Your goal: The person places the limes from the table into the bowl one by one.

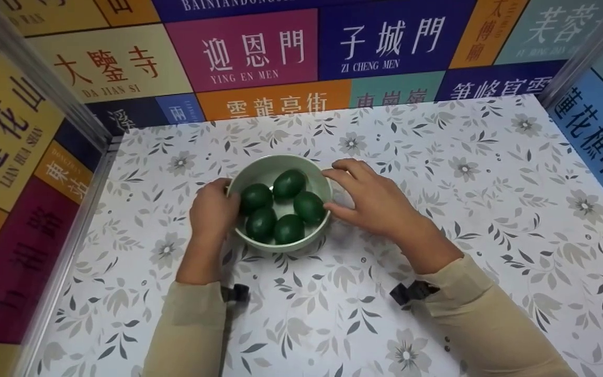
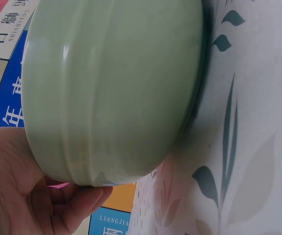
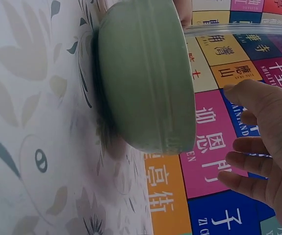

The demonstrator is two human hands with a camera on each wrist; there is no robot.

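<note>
A pale green bowl [image 1: 280, 247] stands on the patterned tabletop, and its smooth outer wall fills much of the left wrist view. Inside lie several dark green, egg-shaped fruits [image 1: 289, 184]; their exact kind cannot be told. My left hand [image 1: 211, 209] holds the bowl's left side, thumb at the rim and fingers curled against the outer wall [image 2: 82, 203]. On the other side, my right hand [image 1: 375, 201] is beside the right rim with fingers spread. The right wrist view shows a gap between this hand [image 3: 273, 142] and the bowl [image 3: 145, 78].
The white tabletop [image 1: 464, 220] has a grey leaf and flower print. Coloured panels with lettering [image 1: 254, 52] rise behind it and at both sides. Dark straps with small black devices [image 1: 238, 293] are on both wrists, at the beige sleeves.
</note>
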